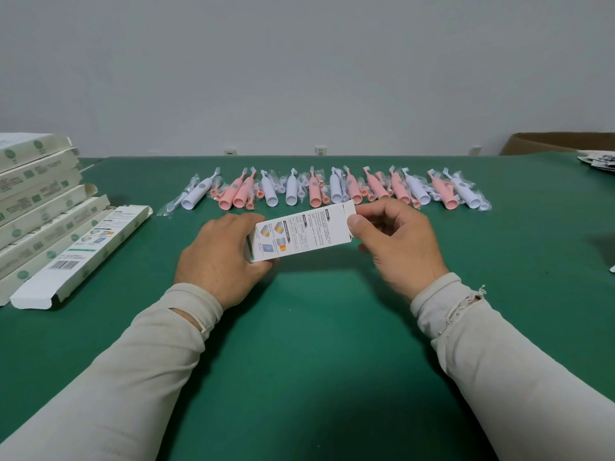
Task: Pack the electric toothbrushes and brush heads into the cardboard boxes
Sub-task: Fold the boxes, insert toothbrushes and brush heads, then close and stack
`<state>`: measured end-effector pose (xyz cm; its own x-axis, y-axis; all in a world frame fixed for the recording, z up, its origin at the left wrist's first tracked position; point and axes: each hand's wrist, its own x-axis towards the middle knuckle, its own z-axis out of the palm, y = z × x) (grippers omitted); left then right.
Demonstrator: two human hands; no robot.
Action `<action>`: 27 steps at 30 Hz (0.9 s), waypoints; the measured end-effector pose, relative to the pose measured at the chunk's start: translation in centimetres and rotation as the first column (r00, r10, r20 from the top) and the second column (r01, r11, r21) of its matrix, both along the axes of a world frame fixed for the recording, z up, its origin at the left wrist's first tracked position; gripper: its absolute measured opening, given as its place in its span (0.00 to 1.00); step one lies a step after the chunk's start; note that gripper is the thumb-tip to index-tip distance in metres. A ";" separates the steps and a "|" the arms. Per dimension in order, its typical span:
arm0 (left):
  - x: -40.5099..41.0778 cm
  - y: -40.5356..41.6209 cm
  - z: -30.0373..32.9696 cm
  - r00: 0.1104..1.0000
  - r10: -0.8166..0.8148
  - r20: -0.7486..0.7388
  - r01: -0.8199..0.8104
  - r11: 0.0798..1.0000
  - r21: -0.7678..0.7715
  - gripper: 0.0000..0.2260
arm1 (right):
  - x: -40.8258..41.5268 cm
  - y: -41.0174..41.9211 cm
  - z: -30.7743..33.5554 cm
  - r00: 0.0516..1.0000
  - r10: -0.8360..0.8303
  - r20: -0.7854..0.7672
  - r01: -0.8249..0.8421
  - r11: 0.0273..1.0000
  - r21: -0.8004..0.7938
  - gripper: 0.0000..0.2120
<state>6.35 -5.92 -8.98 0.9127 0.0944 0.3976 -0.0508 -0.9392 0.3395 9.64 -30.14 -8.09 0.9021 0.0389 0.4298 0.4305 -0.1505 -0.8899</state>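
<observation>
A person in pale long sleeves holds a white printed box (301, 234) in both hands above a green surface (316, 344). The left hand (218, 257) grips the box's near-left end, fingers curled round it, while the right hand (396, 241) pinches the far-right end, the thumb pressed on the printed face beside an open end flap (349, 207). The box lies tilted, its right end higher in the picture, with small diagrams and blocks of text facing the camera.

Beyond the hands, a row of toothbrushes (319, 191), pink and white in turn, lies across the surface, each with its brush end pointing toward the far wall. Small brush heads in clear wrappers (181, 197) are tucked among them.

To the left, a stack of flat boxes (36, 194) with green round marks leans in a slanted pile, and one long box (83, 257) lies beside it showing a barcode, its near end open. At the far right corner sits a brown carton (559, 143), with some printed papers (599, 161) just in front of it. The right sleeve's cuff (466, 301) is frayed.
</observation>
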 end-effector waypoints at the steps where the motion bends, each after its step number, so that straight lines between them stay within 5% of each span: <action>1: 0.0 0.0 0.0 1.000 0.000 -0.002 0.000 1.000 0.001 0.21 | 0.0 0.0 0.0 1.000 0.001 -0.003 -0.001 1.000 0.001 0.04; 27: 0.0 0.1 -0.2 0.999 0.037 -0.009 -0.037 0.999 -0.014 0.21 | -0.1 -0.1 0.0 0.998 0.018 0.065 -0.011 0.994 -0.113 0.11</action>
